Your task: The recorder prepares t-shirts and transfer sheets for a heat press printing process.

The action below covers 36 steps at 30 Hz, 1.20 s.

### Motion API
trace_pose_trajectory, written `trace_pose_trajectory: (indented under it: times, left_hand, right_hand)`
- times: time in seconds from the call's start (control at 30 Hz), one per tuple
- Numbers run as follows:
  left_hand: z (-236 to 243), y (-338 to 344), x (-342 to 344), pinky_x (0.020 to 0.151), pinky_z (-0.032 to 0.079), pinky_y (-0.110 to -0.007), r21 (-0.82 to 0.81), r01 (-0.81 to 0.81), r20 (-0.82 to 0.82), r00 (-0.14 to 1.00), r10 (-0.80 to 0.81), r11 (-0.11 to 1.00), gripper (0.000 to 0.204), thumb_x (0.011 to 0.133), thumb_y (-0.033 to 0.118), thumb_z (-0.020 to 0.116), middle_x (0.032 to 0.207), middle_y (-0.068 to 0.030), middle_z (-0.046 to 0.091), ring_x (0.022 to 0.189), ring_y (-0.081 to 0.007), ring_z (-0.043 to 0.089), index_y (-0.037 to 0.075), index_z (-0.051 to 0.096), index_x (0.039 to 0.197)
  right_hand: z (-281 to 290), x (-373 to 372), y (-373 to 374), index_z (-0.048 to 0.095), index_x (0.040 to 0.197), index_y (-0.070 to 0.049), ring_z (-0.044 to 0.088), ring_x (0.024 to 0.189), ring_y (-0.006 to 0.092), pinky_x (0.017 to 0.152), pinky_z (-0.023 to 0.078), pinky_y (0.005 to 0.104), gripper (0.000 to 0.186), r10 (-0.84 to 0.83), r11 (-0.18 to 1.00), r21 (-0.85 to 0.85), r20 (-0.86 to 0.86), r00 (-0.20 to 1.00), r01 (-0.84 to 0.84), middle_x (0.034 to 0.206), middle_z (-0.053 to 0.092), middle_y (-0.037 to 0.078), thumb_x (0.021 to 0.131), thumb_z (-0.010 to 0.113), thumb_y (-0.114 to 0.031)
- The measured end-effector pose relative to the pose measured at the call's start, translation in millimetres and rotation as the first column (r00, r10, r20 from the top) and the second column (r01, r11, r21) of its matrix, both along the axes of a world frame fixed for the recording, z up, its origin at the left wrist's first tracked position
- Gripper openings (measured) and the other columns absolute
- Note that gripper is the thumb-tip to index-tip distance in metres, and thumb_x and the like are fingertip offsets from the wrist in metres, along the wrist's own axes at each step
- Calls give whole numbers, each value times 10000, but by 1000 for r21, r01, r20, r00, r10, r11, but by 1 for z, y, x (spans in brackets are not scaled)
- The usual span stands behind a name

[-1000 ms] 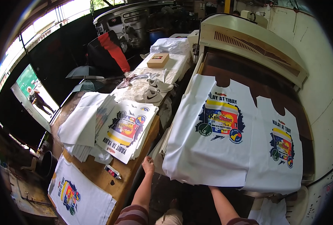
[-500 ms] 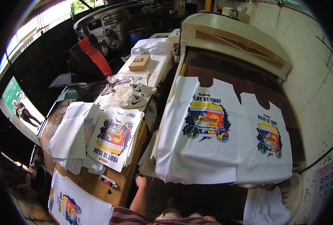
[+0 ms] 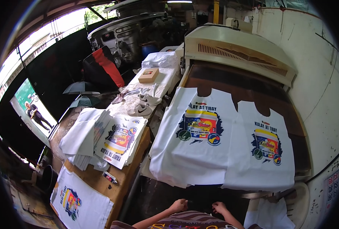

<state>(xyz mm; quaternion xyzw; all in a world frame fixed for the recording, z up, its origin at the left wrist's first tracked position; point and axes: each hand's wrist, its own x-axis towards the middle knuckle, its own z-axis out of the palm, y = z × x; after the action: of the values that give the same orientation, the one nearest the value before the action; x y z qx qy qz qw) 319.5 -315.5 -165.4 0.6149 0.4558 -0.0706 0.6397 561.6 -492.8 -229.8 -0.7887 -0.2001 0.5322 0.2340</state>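
My left hand (image 3: 179,205) is closed at the lower middle, near my body, below two printed white sleeveless garment pieces (image 3: 192,160) lying on the brown bed of a cream machine (image 3: 238,51). My right hand (image 3: 219,207) is closed just to its right, fingers curled. I cannot make out whether either holds anything. On the wooden table (image 3: 133,164) to the left lie a stack of printed sheets (image 3: 118,141), folded white pieces (image 3: 78,133), a small tube (image 3: 109,178) and another printed garment (image 3: 68,198).
Behind are shoes (image 3: 142,108), a cardboard box (image 3: 149,76) and white cloth stacks (image 3: 160,59). A person (image 3: 37,116) stands in the left doorway, near umbrellas (image 3: 81,88). A pale chair (image 3: 301,200) with white cloth (image 3: 267,215) sits at lower right, beside a wall.
Both hands have moved inward below the machine's front edge: the left from beside the wooden table, the right from under the garments. The view has shifted slightly.
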Motion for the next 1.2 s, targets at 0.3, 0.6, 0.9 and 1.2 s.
trace_pose_trajectory:
  times: [0.3,0.6,0.9,1.2]
  left_hand:
    - [122,-57,139,660,478,-280,130,-268,454,872,183,955,273,826,121,534,915,-119,561,734,-175,581,-1,487,1067]
    - [121,-90,213,543,479,-308,200,-436,305,879,367,877,350,809,196,559,886,-150,518,657,-192,587,-15,379,1023]
    - [91,-115,225,557,515,-322,-240,-608,280,703,653,757,529,762,255,596,992,-132,506,714,-194,595,5,329,1144]
    - [49,-100,232,630,505,-336,-205,-648,294,674,677,734,511,697,158,605,934,-98,549,773,-194,570,62,405,1158]
  right_hand:
    - [2,211,-123,496,1005,-63,558,841,314,686,488,457,340,-661,260,308,-634,402,915,947,549,159,855,433,-361]
    - [134,269,-156,590,955,-43,546,837,289,721,454,472,286,-532,-84,344,-809,250,935,936,576,153,758,557,-248]
    - [39,342,-227,587,937,-31,546,806,251,685,462,443,263,-558,-244,438,-793,244,865,919,576,140,748,546,-210]
    - [69,303,-264,588,867,4,530,642,202,541,436,342,211,-672,-111,629,-618,409,769,790,565,111,746,601,-168]
